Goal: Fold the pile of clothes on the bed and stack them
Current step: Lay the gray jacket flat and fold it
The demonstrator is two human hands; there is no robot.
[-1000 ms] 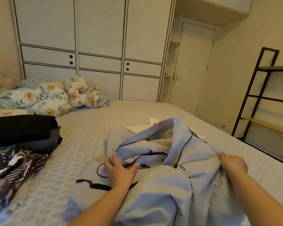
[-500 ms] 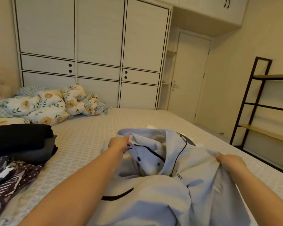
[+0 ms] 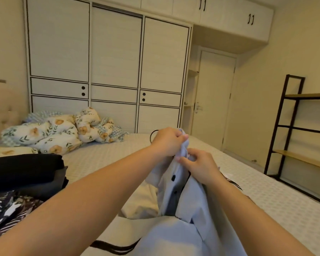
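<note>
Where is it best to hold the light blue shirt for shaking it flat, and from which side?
Probably at the two top corners beside the collar, from above. Both hands now pinch the light blue shirt at one bunched point: left hand, right hand. The button placket hangs straight below them, so sliding the hands apart along the top edge should spread it over the bed.

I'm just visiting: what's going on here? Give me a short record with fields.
Activity: folding clothes on a bed
Left hand: grips the top edge of the light blue shirt, lifted
Right hand: pinches the same shirt just below
Folded dark clothes: stacked at left
Patterned garment: beneath that stack
Floral duvet: bunched by the headboard
</note>
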